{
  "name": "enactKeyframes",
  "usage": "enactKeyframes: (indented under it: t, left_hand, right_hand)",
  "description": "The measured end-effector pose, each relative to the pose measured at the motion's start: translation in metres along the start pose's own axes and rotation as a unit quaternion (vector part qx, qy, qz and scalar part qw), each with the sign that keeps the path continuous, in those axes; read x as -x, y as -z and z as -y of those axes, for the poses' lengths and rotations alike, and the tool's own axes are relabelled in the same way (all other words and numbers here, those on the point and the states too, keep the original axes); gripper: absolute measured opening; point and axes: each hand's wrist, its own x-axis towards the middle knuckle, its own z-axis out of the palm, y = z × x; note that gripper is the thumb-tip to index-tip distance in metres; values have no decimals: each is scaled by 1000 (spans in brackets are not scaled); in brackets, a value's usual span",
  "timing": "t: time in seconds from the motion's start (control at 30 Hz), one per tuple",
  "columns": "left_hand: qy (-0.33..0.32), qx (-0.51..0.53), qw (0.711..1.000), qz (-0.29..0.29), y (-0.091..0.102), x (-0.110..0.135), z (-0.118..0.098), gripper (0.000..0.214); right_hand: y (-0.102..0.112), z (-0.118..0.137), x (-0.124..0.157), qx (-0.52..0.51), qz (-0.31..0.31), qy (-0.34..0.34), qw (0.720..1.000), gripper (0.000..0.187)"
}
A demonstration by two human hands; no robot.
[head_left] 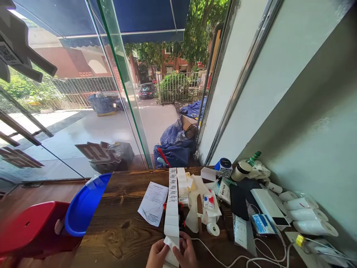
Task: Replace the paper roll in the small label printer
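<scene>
Both my hands are at the bottom edge of the view on a dark wooden table [119, 227]. My left hand [156, 254] and my right hand [186, 252] pinch the near end of a long white label strip [172, 214] between their fingers. The strip runs away from me across the table; its far labels carry printed numbers and small codes. A second blank strip [182, 183] lies beside it. A printed paper sheet [153, 203] lies just left of the strip.
Right of the strip lie a small tape roll [213, 229], small boxes, a black phone [238, 202], white paper rolls [306, 216], white cables [245, 258] and a blue-lidded jar [224, 166]. A blue bowl [83, 206] and red stool [30, 229] stand left. Glass panes and a grey wall border the table.
</scene>
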Motion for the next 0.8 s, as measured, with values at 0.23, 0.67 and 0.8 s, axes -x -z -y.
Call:
enactKeyframes:
  t: [0.23, 0.67, 0.8]
  left_hand:
    - [-9, -2, 999, -33, -8, 4, 18, 74]
    - [45, -4, 999, 31, 0, 3, 26, 77]
    - [16, -29, 999, -32, -9, -7, 15, 89]
  right_hand:
    - [13, 6, 0, 0, -11, -55, 998, 63]
    - [28, 0, -6, 129, 87, -79, 985, 67]
    - [32, -4, 3, 221, 138, -70, 963, 66]
